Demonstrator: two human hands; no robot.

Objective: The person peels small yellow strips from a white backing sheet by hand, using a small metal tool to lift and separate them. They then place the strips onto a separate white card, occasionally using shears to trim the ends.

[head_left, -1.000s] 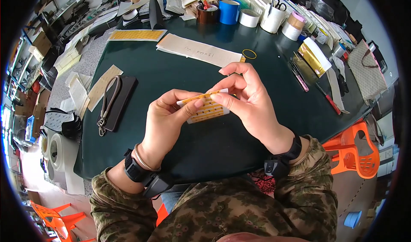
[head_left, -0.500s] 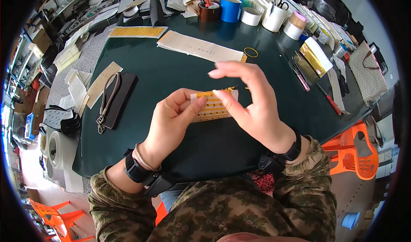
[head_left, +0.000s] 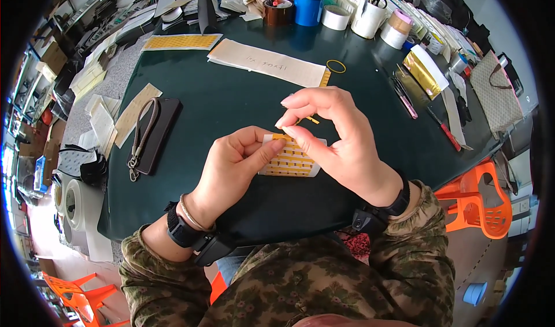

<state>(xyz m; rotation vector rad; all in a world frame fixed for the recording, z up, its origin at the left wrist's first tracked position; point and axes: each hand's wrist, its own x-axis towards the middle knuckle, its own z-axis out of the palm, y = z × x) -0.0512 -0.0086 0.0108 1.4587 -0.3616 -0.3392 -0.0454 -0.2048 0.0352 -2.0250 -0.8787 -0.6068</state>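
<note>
My left hand (head_left: 228, 159) is closed on a small white sheet (head_left: 293, 160) with rows of yellow strips and small dark marks, pinching its left edge between thumb and fingers. Over the sheet's upper right part, my right hand (head_left: 344, 145) has its thumb and index fingertips brought together. Whatever is between those tips is too small to make out. Behind the right fingers, small yellow pieces (head_left: 313, 119) show on the dark green table (head_left: 231, 104).
A black phone-like case (head_left: 161, 136) with a wrist strap lies left. Farther back are a long paper strip (head_left: 266, 63), a yellow-patterned sheet (head_left: 182, 42) and a rubber band (head_left: 336, 66). Tape rolls (head_left: 308, 9) line the back. Tweezers (head_left: 406, 97) and a red-handled tool (head_left: 444, 129) lie right.
My right thumb and index finger have come together from a wider spread. The sheet in my left hand has tipped, so more of its patterned face shows.
</note>
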